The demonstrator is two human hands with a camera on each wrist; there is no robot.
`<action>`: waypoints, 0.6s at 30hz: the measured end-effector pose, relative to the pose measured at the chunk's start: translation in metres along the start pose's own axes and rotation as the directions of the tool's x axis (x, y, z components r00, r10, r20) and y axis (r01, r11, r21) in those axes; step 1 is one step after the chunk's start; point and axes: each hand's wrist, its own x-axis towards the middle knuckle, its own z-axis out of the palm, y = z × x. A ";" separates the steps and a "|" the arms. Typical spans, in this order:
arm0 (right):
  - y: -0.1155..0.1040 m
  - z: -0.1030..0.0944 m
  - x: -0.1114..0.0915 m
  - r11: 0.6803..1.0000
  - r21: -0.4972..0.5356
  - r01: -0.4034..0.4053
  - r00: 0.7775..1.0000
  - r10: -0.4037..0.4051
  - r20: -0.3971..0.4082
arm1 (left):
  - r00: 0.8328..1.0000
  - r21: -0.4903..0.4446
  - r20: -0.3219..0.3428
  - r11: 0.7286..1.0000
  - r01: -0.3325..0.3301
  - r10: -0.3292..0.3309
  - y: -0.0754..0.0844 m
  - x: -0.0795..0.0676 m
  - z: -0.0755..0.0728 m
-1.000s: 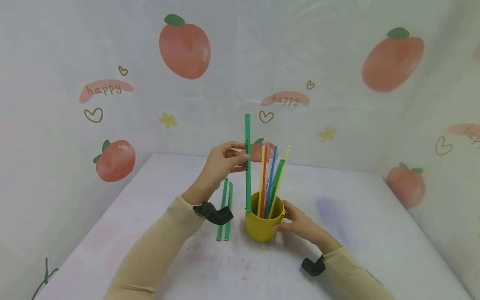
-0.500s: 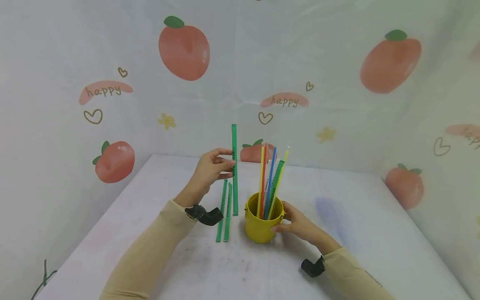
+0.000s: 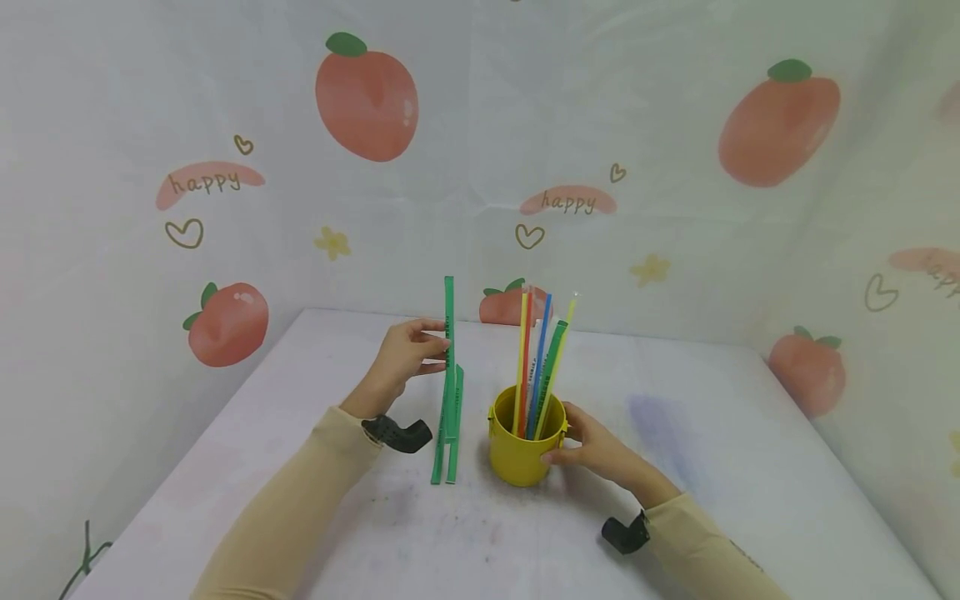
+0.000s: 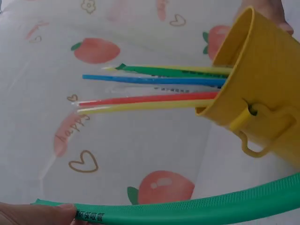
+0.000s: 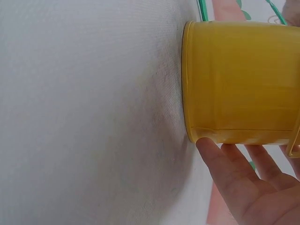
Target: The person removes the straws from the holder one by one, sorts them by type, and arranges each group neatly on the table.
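Between thumb and fingers, my left hand (image 3: 401, 354) pinches an upright green wrapped straw (image 3: 449, 308) with printed lettering. In the left wrist view, that green straw (image 4: 187, 212) stretches along the bottom, my thumb near one end. Two more green wrapped straws (image 3: 437, 467) lie on the table behind or below it, partly hidden by it; whether its lower end touches down, I cannot tell. My right hand (image 3: 596, 442) holds the side of a small yellow bucket (image 3: 519, 460), thumb in front, fingers partly hidden behind. Several straws (image 3: 542, 358) in yellow, red, blue, green and white lean inside it.
A white cloth covers the table (image 3: 390, 533). Behind rises a white backdrop (image 3: 465, 100) printed with fruit, hearts and "happy". A thin dark green cord (image 3: 86, 558) shows at the left edge. Dark cameras (image 3: 397, 434) sit on both wrists.
My left hand has moved left and down with the green straw, from the bucket's left rim to over the two lying straws. The right hand and bucket have stayed put.
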 end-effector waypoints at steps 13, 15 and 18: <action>0.001 0.000 0.000 1.000 -0.004 0.008 1.000 -0.008 -0.002 | 0.989 0.110 -0.036 0.983 0.146 -0.143 -0.047 0.017 -0.015; 0.000 0.000 0.000 1.000 -0.003 0.006 1.000 -0.006 -0.004 | 0.985 0.119 -0.035 0.978 0.170 -0.167 -0.055 0.020 -0.017; 0.000 0.000 0.000 1.000 0.000 0.005 1.000 -0.005 -0.004 | 0.979 0.130 -0.041 0.971 0.203 -0.199 -0.066 0.023 -0.018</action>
